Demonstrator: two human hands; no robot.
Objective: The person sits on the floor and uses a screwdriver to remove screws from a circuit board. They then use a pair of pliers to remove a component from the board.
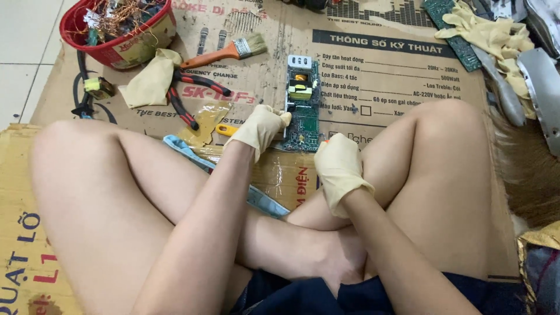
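Green circuit board (303, 111), flat and rectangular, is pinched at its nine-o'clock edge by the gloved left hand (261, 127). The gloved right hand (337, 166) is curled shut at five o'clock; what it grips cannot be told.

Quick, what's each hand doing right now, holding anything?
Left hand: fingers closed on the edge of the circuit board.
Right hand: closed around something with an orange tip; cannot tell what.

Green rectangular circuit board (303, 108) with yellow part and white end block, centre frame; both hands in cream rubber gloves (262, 127). Red plastic basket (119, 49) upper left, orange-handled paintbrush (224, 52), red-and-black pliers (186, 96), brown printed cardboard sheet (385, 76).
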